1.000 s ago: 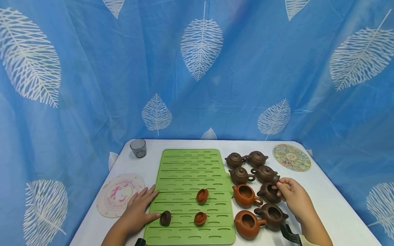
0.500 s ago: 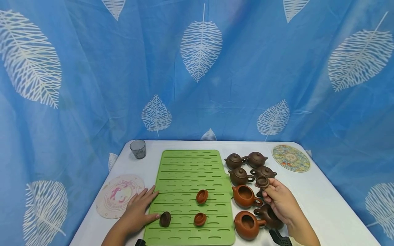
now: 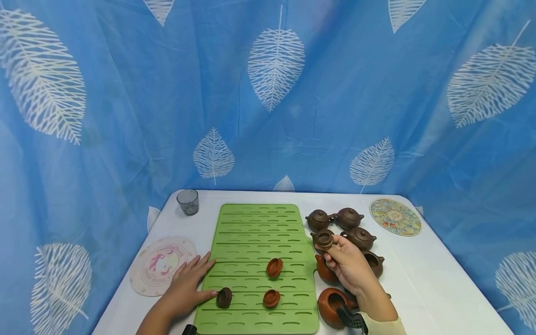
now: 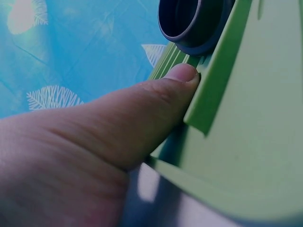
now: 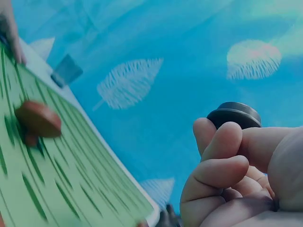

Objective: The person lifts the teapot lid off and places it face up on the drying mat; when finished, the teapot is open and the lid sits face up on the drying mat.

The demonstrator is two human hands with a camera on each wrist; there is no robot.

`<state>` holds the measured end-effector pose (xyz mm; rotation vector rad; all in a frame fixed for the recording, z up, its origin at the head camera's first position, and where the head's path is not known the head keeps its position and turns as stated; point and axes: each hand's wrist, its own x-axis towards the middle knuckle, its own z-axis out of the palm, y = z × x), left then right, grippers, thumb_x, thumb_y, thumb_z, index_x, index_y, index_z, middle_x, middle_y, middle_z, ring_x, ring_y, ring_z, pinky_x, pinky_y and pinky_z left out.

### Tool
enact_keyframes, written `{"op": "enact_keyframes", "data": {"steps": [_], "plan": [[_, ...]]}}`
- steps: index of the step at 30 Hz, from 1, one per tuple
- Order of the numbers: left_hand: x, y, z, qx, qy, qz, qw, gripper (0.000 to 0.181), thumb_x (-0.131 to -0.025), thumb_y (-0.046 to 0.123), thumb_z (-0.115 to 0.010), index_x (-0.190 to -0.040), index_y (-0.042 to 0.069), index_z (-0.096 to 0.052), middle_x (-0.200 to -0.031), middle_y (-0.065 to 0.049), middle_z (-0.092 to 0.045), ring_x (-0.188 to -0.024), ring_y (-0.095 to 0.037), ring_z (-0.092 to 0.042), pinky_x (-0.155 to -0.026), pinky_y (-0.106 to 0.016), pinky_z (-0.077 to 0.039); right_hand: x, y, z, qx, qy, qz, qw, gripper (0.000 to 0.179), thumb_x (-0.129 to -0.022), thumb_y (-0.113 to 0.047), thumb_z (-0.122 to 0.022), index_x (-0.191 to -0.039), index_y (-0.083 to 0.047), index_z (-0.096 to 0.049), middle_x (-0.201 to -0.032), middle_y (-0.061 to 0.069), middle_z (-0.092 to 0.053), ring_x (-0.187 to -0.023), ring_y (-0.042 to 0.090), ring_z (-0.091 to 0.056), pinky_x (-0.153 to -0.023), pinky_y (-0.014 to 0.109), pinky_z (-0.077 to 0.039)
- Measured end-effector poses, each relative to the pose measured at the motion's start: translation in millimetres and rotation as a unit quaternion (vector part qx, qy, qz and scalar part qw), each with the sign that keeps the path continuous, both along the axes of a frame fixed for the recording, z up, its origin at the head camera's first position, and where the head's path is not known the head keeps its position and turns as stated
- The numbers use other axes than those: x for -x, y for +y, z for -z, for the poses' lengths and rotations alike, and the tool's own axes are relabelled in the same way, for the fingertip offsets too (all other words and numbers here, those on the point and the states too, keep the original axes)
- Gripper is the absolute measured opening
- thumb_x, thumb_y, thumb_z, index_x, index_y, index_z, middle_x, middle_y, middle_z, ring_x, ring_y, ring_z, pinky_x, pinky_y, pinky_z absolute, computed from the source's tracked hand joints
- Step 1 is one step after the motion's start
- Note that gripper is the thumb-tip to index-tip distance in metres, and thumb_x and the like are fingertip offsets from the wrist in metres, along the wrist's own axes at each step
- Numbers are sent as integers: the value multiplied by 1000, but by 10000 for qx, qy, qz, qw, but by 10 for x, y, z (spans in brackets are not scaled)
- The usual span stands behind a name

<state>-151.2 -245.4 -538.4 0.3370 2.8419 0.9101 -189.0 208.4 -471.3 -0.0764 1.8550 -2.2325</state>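
Couldn't actually read any words or numbers here, tbh. Closest was the pale round mat (image 3: 162, 266) at lower left of the head view: a curved row of pink marks, maybe lettering, way too small to make out. The colourful round mat (image 3: 395, 217) over on the right had some central emblem, also illegible.

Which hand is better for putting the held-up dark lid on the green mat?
Probably the right hand: it pinches that dark lid, to the right of the green mat. The left hand rests at the mat's left edge, farther from that lid.
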Motion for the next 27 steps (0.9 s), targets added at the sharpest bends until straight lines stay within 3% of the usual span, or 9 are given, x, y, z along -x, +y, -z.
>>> {"op": "enact_keyframes", "data": {"steps": [8, 27], "plan": [[-15, 9, 4, -34, 97, -20, 9999, 89, -83, 55, -83, -157, 17, -51, -172, -8, -32, -158, -46, -23, -122, -73, -11, 76, -361, -55, 390, 51, -426, 9983, 22, -109, -17, -58, -127, -7, -51, -110, -2, -71, -75, 3, -56, -63, 15, -46], [-38, 7, -7, 42, 147, -33, 9999, 90, -83, 54, -83, -158, 18, -50, -172, -7, -32, -158, -44, -24, -123, -71, -11, 164, -1220, -127, 516, -195, -1326, 9896, 30, -109, -22, -58, -133, -5, -50, -105, -3, -73, -70, 1, -56, -61, 16, -46]]}}
